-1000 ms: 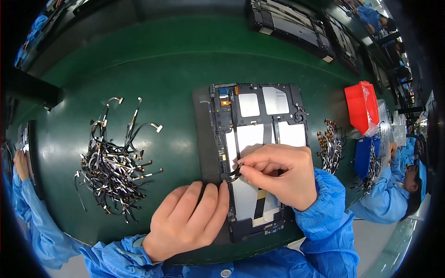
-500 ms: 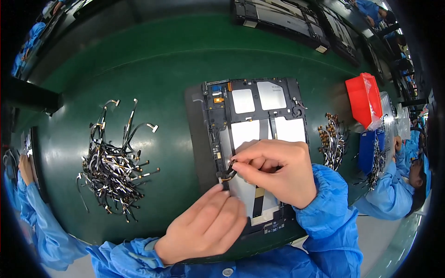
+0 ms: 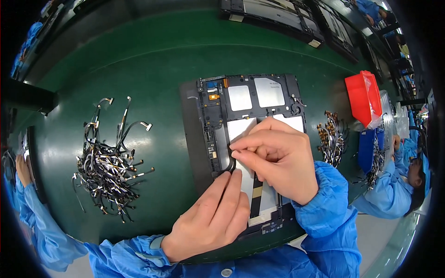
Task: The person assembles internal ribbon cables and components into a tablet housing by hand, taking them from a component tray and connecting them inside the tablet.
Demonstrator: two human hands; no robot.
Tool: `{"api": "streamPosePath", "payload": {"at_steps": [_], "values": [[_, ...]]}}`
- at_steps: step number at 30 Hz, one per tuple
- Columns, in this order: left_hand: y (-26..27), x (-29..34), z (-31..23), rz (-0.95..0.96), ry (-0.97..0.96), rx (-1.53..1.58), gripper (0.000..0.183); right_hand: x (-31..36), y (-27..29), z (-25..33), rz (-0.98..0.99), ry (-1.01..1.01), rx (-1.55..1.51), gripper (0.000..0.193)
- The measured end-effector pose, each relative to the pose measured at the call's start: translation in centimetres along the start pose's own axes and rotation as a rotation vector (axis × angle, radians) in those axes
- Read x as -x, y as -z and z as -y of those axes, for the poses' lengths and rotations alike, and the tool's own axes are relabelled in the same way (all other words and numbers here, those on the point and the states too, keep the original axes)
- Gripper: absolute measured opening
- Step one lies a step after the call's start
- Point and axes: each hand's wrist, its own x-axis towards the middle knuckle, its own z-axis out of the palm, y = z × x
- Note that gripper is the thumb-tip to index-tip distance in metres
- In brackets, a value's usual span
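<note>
A flat electronic device chassis (image 3: 241,116), black with silver panels, lies on the green table before me. Above its left part, my right hand (image 3: 278,160) is closed, thumb and forefinger pinching a thin black cable (image 3: 232,162). That cable bends down and left along the chassis to the fingertips of my left hand (image 3: 208,217). The left fingers are stretched out and rest on the chassis around the cable; they hide its lower end, and the left thumb cannot be made out.
A tangled pile of black cables (image 3: 109,171) lies at left. To the right are a smaller cable bunch (image 3: 331,139), a red bin (image 3: 361,99) and a blue bin (image 3: 366,150). More chassis (image 3: 278,18) are stacked at the far edge. Co-workers in blue sit at both sides.
My left hand has moved slightly right and up, its fingertips now on the cable at the chassis. The pinched cable lies straighter. The view has shifted a little.
</note>
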Motion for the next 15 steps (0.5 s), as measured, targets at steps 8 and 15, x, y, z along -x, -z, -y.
{"api": "streamPosePath", "payload": {"at_steps": [8, 15], "values": [[-0.15, -0.03, 0.00, 0.003, 0.035, -0.027, 0.020, 0.06, -0.55, 0.14, -0.071, 0.102, 0.122, 0.019], [-0.48, 0.14, 0.00, -0.013, 0.016, 0.073, 0.033, -0.84, -0.31, 0.40, -0.102, 0.085, 0.143, 0.014]]}}
